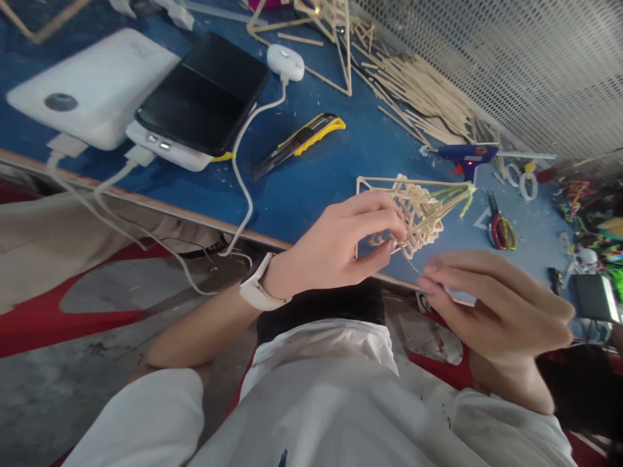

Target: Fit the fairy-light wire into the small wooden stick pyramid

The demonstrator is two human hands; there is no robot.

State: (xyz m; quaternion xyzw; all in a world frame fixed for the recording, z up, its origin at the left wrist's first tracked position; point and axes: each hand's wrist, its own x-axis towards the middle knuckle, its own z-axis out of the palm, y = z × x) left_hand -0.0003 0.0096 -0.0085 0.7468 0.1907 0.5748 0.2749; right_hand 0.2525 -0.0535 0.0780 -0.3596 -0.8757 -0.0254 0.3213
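My left hand (341,237), with a white band on its wrist, has thumb and fingertips closed on the near left side of a lattice frame made of thin wooden sticks (421,217). Green string (464,194) is tied at the frame's right-hand tip. To the right of the frame, thumb and index finger of my right hand (496,298) are pinched together. A fine, pale strand (413,265) runs from the frame towards that pinch; whether it is thread or glue I cannot tell. Part of the frame is hidden behind my left fingers.
Behind the frame stands a blue glue gun (467,155), near scissors (501,230). A yellow and black utility knife (304,139) lies left, beside a phone (204,91) and white power bank (97,84) with cables. Loose wooden sticks (423,94) lie along the mesh panel (525,58).
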